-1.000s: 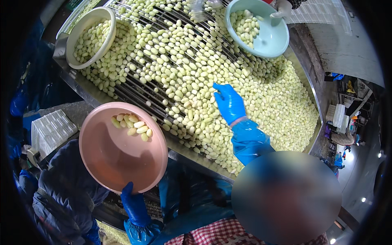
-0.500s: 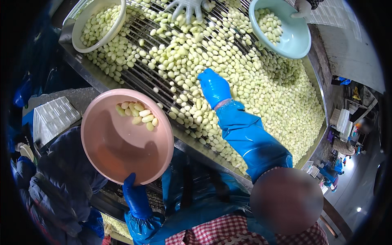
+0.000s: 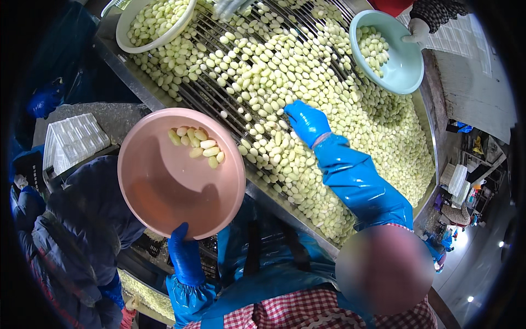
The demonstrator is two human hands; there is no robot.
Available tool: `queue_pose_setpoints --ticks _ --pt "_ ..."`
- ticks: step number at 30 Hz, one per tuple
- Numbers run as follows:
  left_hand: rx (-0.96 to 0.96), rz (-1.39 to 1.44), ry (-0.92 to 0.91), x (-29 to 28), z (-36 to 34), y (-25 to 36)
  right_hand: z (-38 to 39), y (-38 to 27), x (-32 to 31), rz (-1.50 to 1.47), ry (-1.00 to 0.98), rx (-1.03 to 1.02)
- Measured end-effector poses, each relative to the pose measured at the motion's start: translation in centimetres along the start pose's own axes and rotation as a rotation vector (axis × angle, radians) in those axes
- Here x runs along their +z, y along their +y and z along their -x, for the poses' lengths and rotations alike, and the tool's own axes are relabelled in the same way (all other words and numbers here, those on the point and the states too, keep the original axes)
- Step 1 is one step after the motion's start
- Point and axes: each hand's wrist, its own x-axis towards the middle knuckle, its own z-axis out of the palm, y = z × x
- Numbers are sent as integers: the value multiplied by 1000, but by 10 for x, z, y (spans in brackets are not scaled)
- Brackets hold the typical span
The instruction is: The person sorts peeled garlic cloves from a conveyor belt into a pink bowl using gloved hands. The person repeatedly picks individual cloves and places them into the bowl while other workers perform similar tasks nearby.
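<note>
My right hand point(image 3: 307, 122), in a blue glove, lies palm-down on the heap of peeled garlic cloves point(image 3: 307, 82), fingers point(image 3: 291, 109) curled together into the pile; whether a clove is already pinched beneath them I cannot tell, since the glove hides the tips. My left hand point(image 3: 185, 256), gloved likewise, is clamped on the near rim of the pink bowl point(image 3: 164, 186), which it holds tilted beside the near edge of the surface point(image 3: 274, 203); a small cluster of cloves point(image 3: 198, 147) rests against its far wall. I judge the step in hand to be picking selected cloves off the slatted metal surface for the pink bowl. The next move calls for a secure pinch on a few cloves and a short carry leftward over the rim. Farther out, a white bowl point(image 3: 127, 34) full of cloves sits at the far left, and another person's white-gloved hand point(image 3: 416, 30) grips a pale green bowl point(image 3: 405, 68) at the far right. A white plastic crate point(image 3: 71, 140) stands below left. No package or label is readable.
</note>
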Motion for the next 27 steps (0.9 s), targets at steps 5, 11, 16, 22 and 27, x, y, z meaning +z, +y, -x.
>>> queue_pose_setpoints --ticks 5,11,16,22,27 --pt "19 15 33 2 -1 -1 -9 -40 -30 -392 -87 221" --pt "0 -5 28 -2 -3 -1 5 -44 16 -175 -150 9" --pt "-11 32 5 -1 -4 0 17 -33 17 -123 -192 52" --pt "9 7 32 7 -3 1 55 -45 20 34 -58 22" --pt "9 -17 -4 12 0 3 62 -31 12 -254 -125 239"
